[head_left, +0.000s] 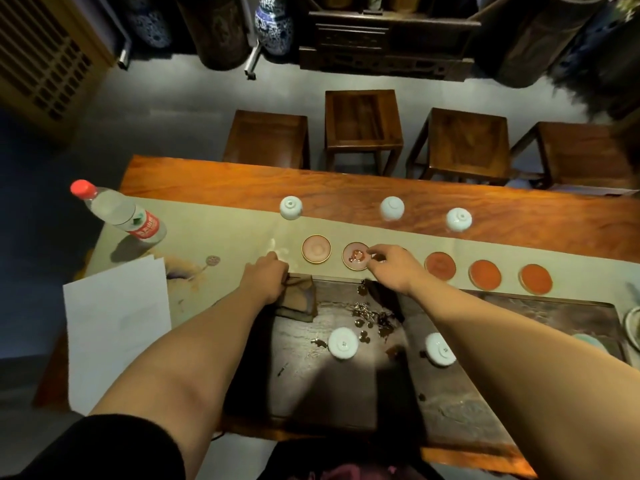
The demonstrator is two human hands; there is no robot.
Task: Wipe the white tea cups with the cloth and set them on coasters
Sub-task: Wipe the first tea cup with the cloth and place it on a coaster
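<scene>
My left hand [266, 271] grips the brown cloth [298, 299] just beneath it. My right hand [393, 268] pinches the rim of a wet coaster [356, 257]. Three white cups [392, 208] stand inverted beyond both hands; two more [343, 342] sit nearer me.

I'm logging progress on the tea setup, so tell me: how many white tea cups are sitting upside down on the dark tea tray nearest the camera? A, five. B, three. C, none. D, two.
D: two upturned white cups, one left of the other, rest on the dark tea tray; the other three cups stand further back, beyond the row of coasters.
</scene>
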